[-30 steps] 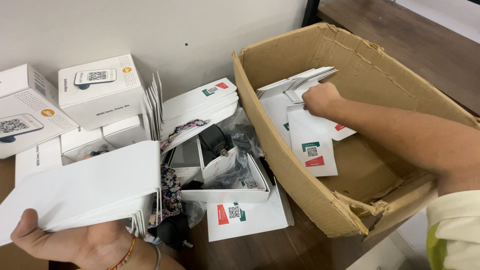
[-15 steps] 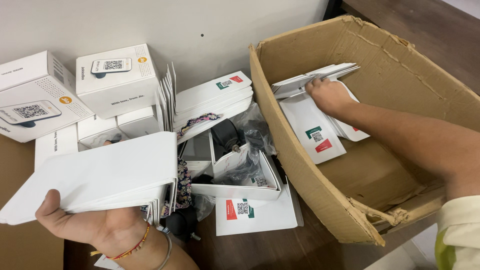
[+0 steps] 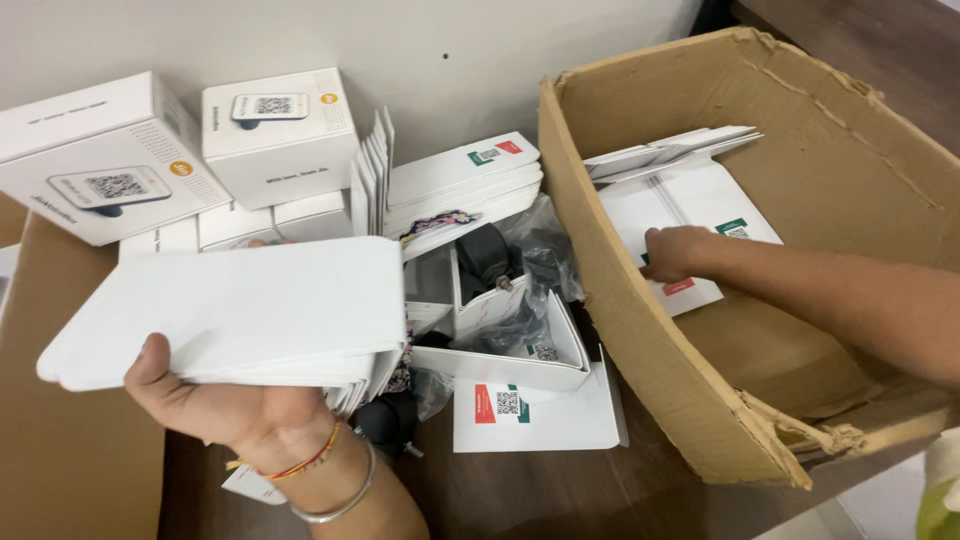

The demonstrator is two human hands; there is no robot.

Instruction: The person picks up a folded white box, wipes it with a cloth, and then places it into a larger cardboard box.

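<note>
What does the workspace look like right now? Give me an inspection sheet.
Surface: dark wooden table, crowded.
Job's things: stack of white cards in left hand; white cards in torn cardboard box.
Clutter: white product boxes, open white tray, black parts in plastic wrap, loose card.
Grippers: left hand grips the stack; right hand rests on cards inside the box.
Cables: nothing seen.
Surroundings: white wall.

Left wrist [image 3: 320,470] with red-yellow thread and silver bangle, right forearm [image 3: 850,300] bare, pale sleeve edge
</note>
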